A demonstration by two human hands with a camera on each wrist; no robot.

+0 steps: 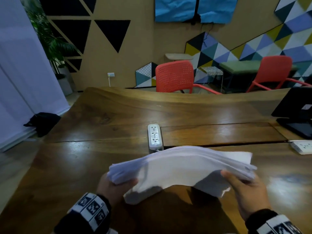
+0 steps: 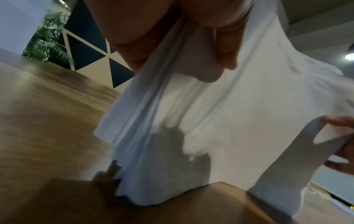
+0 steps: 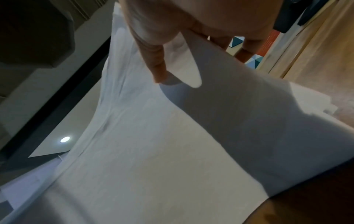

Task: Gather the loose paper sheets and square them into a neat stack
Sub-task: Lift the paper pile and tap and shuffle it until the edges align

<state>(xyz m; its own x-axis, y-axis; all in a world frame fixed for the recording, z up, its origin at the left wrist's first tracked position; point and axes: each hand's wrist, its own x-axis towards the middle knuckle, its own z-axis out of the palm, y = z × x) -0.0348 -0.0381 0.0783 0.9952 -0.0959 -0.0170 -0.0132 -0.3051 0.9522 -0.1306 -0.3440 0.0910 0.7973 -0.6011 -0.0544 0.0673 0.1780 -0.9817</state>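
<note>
A thick bundle of white paper sheets (image 1: pixel 180 168) is held up over the wooden table (image 1: pixel 94 125), bowed upward in the middle with its edges uneven. My left hand (image 1: pixel 116 182) grips the bundle's left end, thumb on the near face. My right hand (image 1: pixel 243 181) grips the right end, thumb on top. In the left wrist view the sheets (image 2: pixel 220 121) hang down from my left hand (image 2: pixel 182 37), their lower edge touching the table. In the right wrist view my right hand (image 3: pixel 172 37) pinches the sheets (image 3: pixel 172 144).
A white power strip (image 1: pixel 155 136) lies just behind the paper; another (image 1: pixel 302 146) sits at the right edge. A black device (image 1: pixel 297 112) stands at the far right of the table. Red chairs (image 1: pixel 175 76) stand beyond the far edge.
</note>
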